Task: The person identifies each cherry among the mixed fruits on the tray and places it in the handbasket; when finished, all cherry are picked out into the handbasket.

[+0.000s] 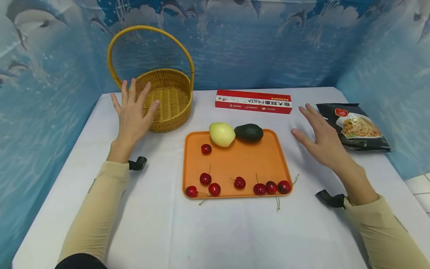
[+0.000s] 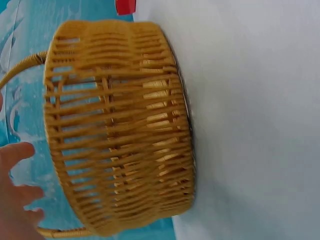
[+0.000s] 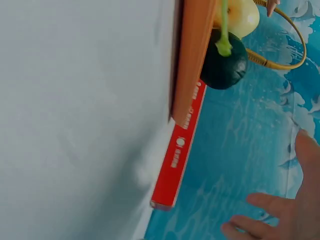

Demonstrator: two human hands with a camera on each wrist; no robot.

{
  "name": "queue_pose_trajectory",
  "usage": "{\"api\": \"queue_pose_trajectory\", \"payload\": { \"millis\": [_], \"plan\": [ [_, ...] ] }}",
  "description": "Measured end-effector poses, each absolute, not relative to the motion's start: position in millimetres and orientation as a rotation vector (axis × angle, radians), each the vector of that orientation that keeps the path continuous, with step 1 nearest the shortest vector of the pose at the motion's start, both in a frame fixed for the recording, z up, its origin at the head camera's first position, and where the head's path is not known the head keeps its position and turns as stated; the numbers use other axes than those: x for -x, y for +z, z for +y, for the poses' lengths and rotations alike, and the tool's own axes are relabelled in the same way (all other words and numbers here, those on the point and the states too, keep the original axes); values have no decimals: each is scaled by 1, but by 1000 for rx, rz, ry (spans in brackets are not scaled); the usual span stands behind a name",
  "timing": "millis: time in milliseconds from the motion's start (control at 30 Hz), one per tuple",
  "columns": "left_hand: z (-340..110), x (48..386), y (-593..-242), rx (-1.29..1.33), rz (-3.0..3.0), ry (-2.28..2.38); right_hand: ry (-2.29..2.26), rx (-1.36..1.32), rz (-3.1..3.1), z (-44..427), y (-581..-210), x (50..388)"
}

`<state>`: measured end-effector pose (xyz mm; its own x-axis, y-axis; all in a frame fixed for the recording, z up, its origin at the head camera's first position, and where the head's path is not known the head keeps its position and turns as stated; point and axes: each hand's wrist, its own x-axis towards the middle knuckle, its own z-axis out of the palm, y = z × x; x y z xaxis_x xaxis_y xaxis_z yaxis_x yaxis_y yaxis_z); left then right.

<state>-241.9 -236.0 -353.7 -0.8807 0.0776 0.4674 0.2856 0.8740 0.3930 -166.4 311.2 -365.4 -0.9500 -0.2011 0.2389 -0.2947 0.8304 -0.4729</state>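
Note:
My left hand [image 1: 132,117] is spread in the air at the near left side of a yellow wicker basket [image 1: 169,97], its fingers overlapping the rim in the head view. Whether it touches the basket I cannot tell there; in the left wrist view the fingers [image 2: 17,152] appear apart from the weave. My right hand [image 1: 322,140] hovers with straight fingers between an orange tray [image 1: 255,160] and a black pasta packet [image 1: 359,127], holding nothing. On the tray lie a pale yellow-green fruit [image 1: 222,134], an avocado [image 1: 249,133] and several red cherries [image 1: 214,189], some with stems over the near edge.
A red pasta box [image 1: 253,101] lies behind the tray at the back of the white-covered table [image 1: 215,235]. Blue dolphin-print curtains [image 1: 255,48] stand around the back and sides. The basket's tall handle [image 1: 151,28] arches upright.

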Motion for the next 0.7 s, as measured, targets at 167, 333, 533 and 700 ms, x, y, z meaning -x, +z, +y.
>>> {"api": "queue_pose_trajectory", "payload": {
  "millis": [167,333,533,700],
  "plan": [
    [-250,245,-354,222,-2531,-622,806,-420,-2919,307,-372,166],
    [-263,250,-361,126,-2411,-688,917,-470,-2984,306,-374,163],
    [-274,254,-376,3,-2338,-947,1117,-593,-3007,305,-371,164],
    [-280,257,-385,-103,-2299,-1135,1223,-657,-3058,308,-370,164]
  ]
}}
